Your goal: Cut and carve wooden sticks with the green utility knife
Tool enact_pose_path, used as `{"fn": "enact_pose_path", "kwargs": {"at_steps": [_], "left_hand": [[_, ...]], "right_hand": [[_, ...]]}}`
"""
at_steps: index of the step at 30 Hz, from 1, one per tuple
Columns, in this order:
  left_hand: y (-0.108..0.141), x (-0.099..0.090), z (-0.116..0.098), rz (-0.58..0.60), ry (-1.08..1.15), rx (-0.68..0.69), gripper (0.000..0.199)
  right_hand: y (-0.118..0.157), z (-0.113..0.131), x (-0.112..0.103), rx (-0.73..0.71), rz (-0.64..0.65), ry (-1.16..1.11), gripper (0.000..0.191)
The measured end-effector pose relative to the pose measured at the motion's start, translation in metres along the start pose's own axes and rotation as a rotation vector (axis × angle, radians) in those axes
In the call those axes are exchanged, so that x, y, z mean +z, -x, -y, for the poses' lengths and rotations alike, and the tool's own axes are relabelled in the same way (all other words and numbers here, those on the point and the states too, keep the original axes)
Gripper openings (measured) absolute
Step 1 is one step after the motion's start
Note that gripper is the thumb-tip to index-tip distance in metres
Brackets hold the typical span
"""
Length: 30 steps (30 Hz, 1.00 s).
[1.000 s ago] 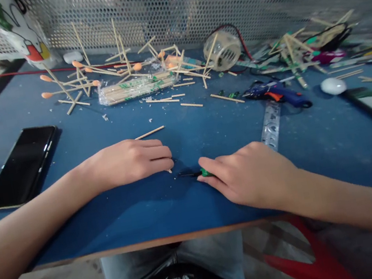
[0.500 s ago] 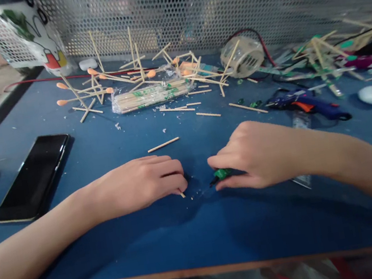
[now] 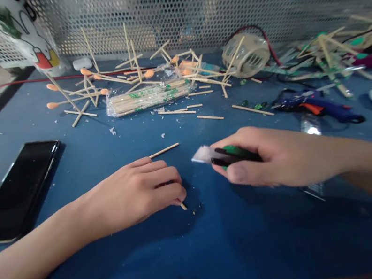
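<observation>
Knife (image 3: 237, 155) and right hand (image 3: 268, 159) have rolled over since the earlier frame, so the blade (image 3: 203, 154) now shows its flat side, apart from the stick (image 3: 183, 205). Right hand: closed around the handle. Left hand (image 3: 144, 189): pinching the stick low at the table (image 3: 149, 260), one end protruding. For a clean cut, the stick should lie flat, fingertips well behind the cutting line, edge square before pressing.

Left hand (image 3: 140, 190) holds a stick (image 3: 183, 205); right hand (image 3: 274, 157) a green cutter (image 3: 230, 155)
</observation>
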<state>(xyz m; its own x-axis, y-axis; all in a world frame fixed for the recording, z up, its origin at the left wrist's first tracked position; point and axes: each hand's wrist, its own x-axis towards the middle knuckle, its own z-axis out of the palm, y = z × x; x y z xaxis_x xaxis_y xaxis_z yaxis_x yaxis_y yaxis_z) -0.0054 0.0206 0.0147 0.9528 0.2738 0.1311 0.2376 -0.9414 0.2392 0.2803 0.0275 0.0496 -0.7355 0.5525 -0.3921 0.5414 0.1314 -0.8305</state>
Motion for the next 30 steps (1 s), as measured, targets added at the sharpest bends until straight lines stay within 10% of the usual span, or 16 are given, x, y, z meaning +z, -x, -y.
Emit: {"fn": "enact_pose_path", "kwargs": {"at_steps": [3,6,30], "left_hand": [[-0.001,0.000,0.001,0.018,0.033,0.005,0.023],[-0.002,0.001,0.004,0.008,0.038,-0.003,0.020],[-0.001,-0.001,0.007,-0.027,0.205,-0.072,0.019]], "right_hand": [[-0.005,-0.005,0.017,-0.093,0.310,-0.778,0.063],[-0.017,-0.020,0.036,-0.196,0.369,-1.093,0.072],[-0.028,-0.041,0.038,-0.349,0.559,-1.106,0.080]]}}
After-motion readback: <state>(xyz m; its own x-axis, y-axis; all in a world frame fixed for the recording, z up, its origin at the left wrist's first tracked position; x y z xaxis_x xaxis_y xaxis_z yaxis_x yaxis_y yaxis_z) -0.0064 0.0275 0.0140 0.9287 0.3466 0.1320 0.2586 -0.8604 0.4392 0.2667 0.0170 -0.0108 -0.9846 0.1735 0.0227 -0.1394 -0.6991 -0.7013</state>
